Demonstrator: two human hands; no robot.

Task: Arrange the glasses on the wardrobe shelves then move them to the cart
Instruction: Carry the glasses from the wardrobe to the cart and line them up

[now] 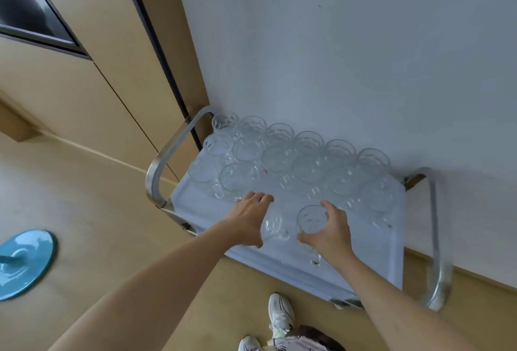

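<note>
A pale blue-grey wall (335, 42) backs a steel-framed cart (435, 238), which stands on a tan floor (112, 224) beside beige wardrobe panels (84, 84). The cart's top is covered with a light blue cloth (363, 261), and rows of clear glass mugs (279, 154) fill the part of it beyond both hands, packed rim to rim against the wall, probably so the nearer strip stays free for more.

The right hand (330, 230) curls around a glass mug (311, 219), thumb on the near side and fingers on the far side; the mug stands upright just short of the packed rows, and whether its base touches the cloth cannot be told. The left hand (250, 219) reaches over a second glass mug (275, 227) just to the right of its palm, fingers spread and bent downward; whether it actually grips that mug is unclear, since the glass is blurred. Judging by this, both mugs are being set down together to start a new near row.

Below the hands, white sneakers (281, 314) stand on the floor, and well off to the left lies a teal round base (25, 264)
</note>
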